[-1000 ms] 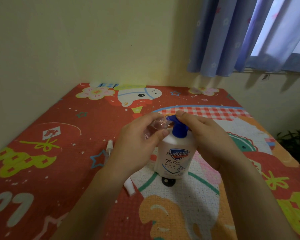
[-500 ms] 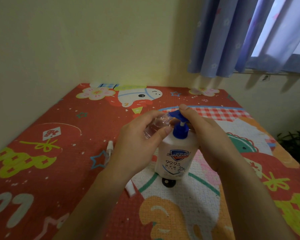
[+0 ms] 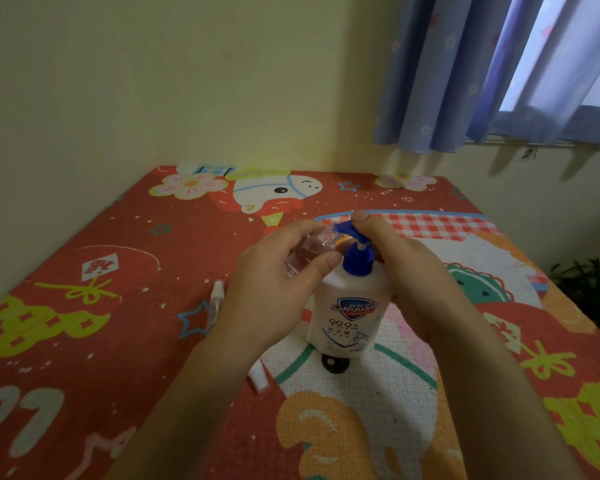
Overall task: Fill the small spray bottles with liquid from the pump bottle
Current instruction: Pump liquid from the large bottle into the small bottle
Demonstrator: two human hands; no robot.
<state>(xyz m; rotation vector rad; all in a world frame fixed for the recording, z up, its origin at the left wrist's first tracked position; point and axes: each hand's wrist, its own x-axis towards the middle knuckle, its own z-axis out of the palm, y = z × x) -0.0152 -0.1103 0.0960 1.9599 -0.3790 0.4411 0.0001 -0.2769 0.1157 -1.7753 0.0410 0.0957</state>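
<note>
A white pump bottle [image 3: 350, 317] with a blue pump head [image 3: 346, 230] stands upright on the patterned mat. My left hand [image 3: 274, 292] grips a small clear spray bottle [image 3: 309, 251], capless and tilted. Its open mouth sits right at the pump's nozzle. My right hand [image 3: 416, 271] reaches from behind the pump bottle, and its fingertips rest on top of the pump head. The pump head is up, with its white stem showing. How much liquid is in the small bottle I cannot tell.
The red cartoon mat [image 3: 84, 341] runs to the wall at left and back. A spray-head part [image 3: 216, 299] lies left of my left wrist. A small white cap [image 3: 258, 377] lies beneath my left forearm. Blue curtains [image 3: 465, 81] hang at the back right.
The pump head has risen from pressed down to fully up, and my right hand's fingertips rose with it. My left hand kept the small bottle at the nozzle.
</note>
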